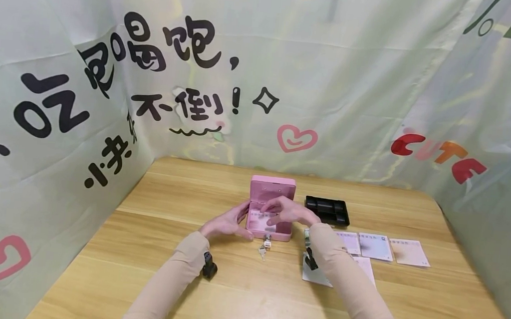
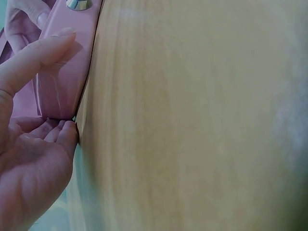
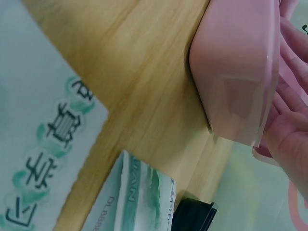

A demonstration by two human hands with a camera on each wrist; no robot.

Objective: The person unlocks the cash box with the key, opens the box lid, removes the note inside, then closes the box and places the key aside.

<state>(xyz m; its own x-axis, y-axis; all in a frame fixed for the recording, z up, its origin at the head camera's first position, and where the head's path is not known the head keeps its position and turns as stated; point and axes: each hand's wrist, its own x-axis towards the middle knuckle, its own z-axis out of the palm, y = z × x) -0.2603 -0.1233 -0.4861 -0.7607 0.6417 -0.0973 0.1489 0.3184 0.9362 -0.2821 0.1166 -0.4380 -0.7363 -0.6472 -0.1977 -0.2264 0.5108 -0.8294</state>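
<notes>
At the left, our left hand [image 1: 229, 222] brackets the near-left corner of the pink box [image 1: 256, 234]: thumb along the front wall, fingers bent against the side, holding it low. The box sits on the counter [image 1: 226, 297] with its lid [image 1: 273, 185] raised. We judge it stiff and moderately light (thin painted metal, by the sheen), so it could skid on the smooth wood; the lower corner suits a steadying hold better than the hinged lid. Keys [image 1: 262, 251] are at the lock in front and could snag. The paper inside [image 1: 257, 223], printed like a banknote, should be feather-light, limp and easily creased; we would pinch it by an edge. From the right, our right hand [image 1: 292, 211] arches over the side wall into the box, wrist high, thumb and fingers loosely parted with nothing visible between them; whether their tips touch the paper, we cannot tell. Further right are a black tray [image 1: 330, 205], likely light plastic, and paper notes [image 1: 375, 246] in rows, partly hidden by our sleeve [image 1: 341, 266].
</notes>
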